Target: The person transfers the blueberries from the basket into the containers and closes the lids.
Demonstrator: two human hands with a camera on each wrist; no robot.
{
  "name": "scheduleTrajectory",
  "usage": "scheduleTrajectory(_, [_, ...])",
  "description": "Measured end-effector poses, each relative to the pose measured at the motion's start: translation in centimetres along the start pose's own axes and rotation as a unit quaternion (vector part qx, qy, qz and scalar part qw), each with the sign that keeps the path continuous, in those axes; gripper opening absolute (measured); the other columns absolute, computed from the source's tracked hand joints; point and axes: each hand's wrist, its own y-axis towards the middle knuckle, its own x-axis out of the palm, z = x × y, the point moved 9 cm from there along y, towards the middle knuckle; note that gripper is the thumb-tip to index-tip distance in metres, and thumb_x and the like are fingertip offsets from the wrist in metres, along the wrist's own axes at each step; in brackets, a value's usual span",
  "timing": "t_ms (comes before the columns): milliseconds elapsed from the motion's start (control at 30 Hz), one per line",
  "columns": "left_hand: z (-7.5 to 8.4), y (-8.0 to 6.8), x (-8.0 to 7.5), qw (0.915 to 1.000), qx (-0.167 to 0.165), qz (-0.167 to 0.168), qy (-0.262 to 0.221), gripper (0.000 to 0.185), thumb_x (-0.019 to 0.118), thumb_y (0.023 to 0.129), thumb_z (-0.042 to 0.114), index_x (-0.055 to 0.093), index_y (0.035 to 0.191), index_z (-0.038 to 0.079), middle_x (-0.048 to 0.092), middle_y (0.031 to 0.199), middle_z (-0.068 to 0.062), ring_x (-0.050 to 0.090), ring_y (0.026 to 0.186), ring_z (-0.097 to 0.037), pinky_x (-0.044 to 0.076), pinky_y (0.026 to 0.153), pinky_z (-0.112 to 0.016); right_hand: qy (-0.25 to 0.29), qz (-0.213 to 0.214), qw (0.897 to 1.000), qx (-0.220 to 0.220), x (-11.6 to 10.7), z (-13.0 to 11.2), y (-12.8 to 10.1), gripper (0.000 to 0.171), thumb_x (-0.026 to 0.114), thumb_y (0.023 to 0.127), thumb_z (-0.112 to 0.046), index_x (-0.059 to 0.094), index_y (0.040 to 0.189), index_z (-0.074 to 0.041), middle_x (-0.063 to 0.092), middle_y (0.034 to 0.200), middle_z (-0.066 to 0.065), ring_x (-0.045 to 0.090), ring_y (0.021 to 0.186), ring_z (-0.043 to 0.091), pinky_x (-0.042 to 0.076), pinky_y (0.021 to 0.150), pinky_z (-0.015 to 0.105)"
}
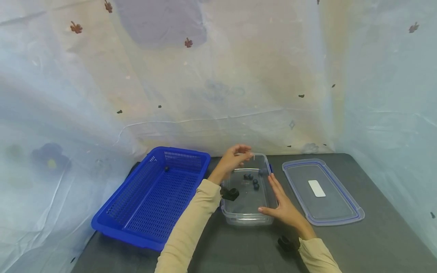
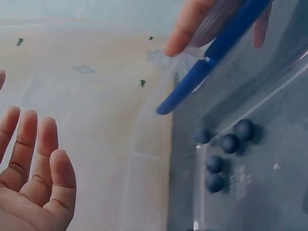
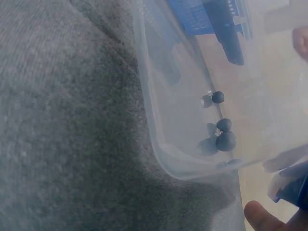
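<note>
A clear plastic container (image 1: 249,220) with blue side clips stands uncovered on the table. Several small dark blue balls, which look like blueberries (image 1: 256,186), lie on its bottom. Above the container's far left corner is my left hand (image 1: 235,159), its fingers loosely bent and holding nothing; the left wrist view shows the same empty hand (image 2: 38,178). Against the container's right wall rests my right hand (image 1: 285,208), fingers fairly straight along the side and thumb spread toward the near rim. A blue clip (image 2: 211,62) hangs beside the right fingers in the left wrist view.
To the left a blue perforated basket (image 1: 124,239) holds one small dark ball (image 1: 166,168) near its far end. A clear lid (image 1: 331,204) with a blue seal and white label lies at the right. Patterned plastic sheeting (image 1: 222,83) hangs behind the dark table (image 1: 368,242).
</note>
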Motion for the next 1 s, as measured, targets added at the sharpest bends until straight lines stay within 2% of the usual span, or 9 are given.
scheduleTrajectory(200, [2.1, -1.5, -2.4, 0.9992, 0.035, 0.011, 0.014, 0.033, 0.062, 0.097, 0.023, 0.058, 0.125, 0.006, 0.059, 0.116, -0.008, 0.059, 0.105, -0.029, 0.049, 0.085, -0.039, -0.005, 0.001, 1.000, -0.004, 0.0, 0.1, 0.1, 0.110, 0.083, 0.073, -0.018, 0.012, 0.156, -0.008, -0.001, 0.160, 0.018, 0.007, 0.140, 0.049, 0.024, 0.095, 0.075])
scheduleTrajectory(400, [3.9, -3.4, -5.9, 0.9965, 0.062, 0.055, -0.003, 0.029, 0.062, 0.096, 0.019, 0.059, 0.121, 0.004, 0.058, 0.115, -0.010, 0.058, 0.106, -0.037, 0.047, 0.088, -0.048, -0.008, 0.002, 1.000, -0.010, -0.1, -0.3, 0.1, 0.110, 0.084, 0.072, -0.019, 0.012, 0.156, -0.010, 0.000, 0.160, 0.018, 0.007, 0.141, 0.047, 0.024, 0.098, 0.072])
scheduleTrajectory(533, [4.6, -4.6, -8.6, 0.9925, 0.080, 0.092, 0.002, 0.030, 0.061, 0.097, 0.018, 0.058, 0.121, 0.001, 0.057, 0.114, -0.011, 0.057, 0.105, -0.035, 0.047, 0.087, -0.045, -0.009, 0.002, 1.000, -0.011, -0.2, -0.3, 0.2, 0.111, 0.084, 0.072, -0.019, 0.013, 0.156, -0.009, 0.001, 0.160, 0.017, 0.006, 0.141, 0.046, 0.022, 0.099, 0.071])
scheduleTrajectory(633, [4.7, -5.4, -10.7, 0.9885, 0.084, 0.125, 0.001, 0.030, 0.062, 0.096, 0.017, 0.058, 0.121, 0.000, 0.057, 0.114, -0.011, 0.057, 0.104, -0.033, 0.047, 0.086, -0.043, -0.013, 0.001, 1.000, -0.011, -0.2, -0.3, 0.1, 0.110, 0.084, 0.072, -0.020, 0.013, 0.155, -0.008, 0.001, 0.160, 0.017, 0.006, 0.142, 0.046, 0.022, 0.100, 0.071])
scheduleTrajectory(800, [4.1, -6.6, -14.2, 0.9806, 0.069, 0.183, 0.008, 0.029, 0.063, 0.096, 0.016, 0.058, 0.120, 0.001, 0.057, 0.113, -0.008, 0.058, 0.101, -0.025, 0.047, 0.086, -0.042, -0.021, 0.002, 1.000, -0.010, -0.1, -0.1, -0.1, 0.109, 0.084, 0.073, -0.021, 0.013, 0.154, 0.000, 0.001, 0.160, 0.019, 0.007, 0.141, 0.048, 0.023, 0.100, 0.069])
scheduleTrajectory(1000, [2.6, -7.8, -18.5, 0.9649, 0.074, 0.248, 0.042, 0.027, 0.063, 0.095, 0.014, 0.060, 0.118, 0.000, 0.059, 0.106, -0.008, 0.058, 0.098, -0.031, 0.049, 0.078, -0.034, -0.016, 0.001, 1.000, -0.001, 0.0, 0.2, 0.0, 0.110, 0.083, 0.074, -0.022, 0.012, 0.155, -0.006, 0.000, 0.160, 0.017, 0.007, 0.141, 0.046, 0.023, 0.100, 0.070])
